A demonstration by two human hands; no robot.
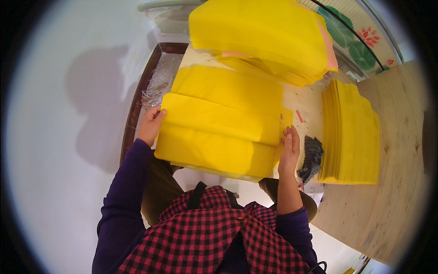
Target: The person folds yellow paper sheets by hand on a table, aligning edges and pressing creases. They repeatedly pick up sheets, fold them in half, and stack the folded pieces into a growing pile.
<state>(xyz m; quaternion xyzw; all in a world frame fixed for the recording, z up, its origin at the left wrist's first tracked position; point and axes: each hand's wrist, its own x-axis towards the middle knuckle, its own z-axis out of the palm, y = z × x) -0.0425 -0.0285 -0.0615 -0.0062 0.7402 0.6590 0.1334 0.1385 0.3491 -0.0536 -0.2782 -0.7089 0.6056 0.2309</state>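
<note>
Head view: fingers of the left hand (150, 126) pinch a yellow sheet (219, 123) by its left edge; those of the right hand (289, 148) curl near its opposite edge, contact unclear. It looks partly folded; what remains cannot be told. Forearms (125, 185) reach forward. Beyond the fingers lies a yellow pile (255, 32); rightward, a yellow stack (353, 137).

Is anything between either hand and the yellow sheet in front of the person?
Nothing visible is. The left hand pinches the yellow sheet at its left edge; the right hand is beside its right edge, contact unclear. The dark grey bundle lies beyond that hand.
</note>
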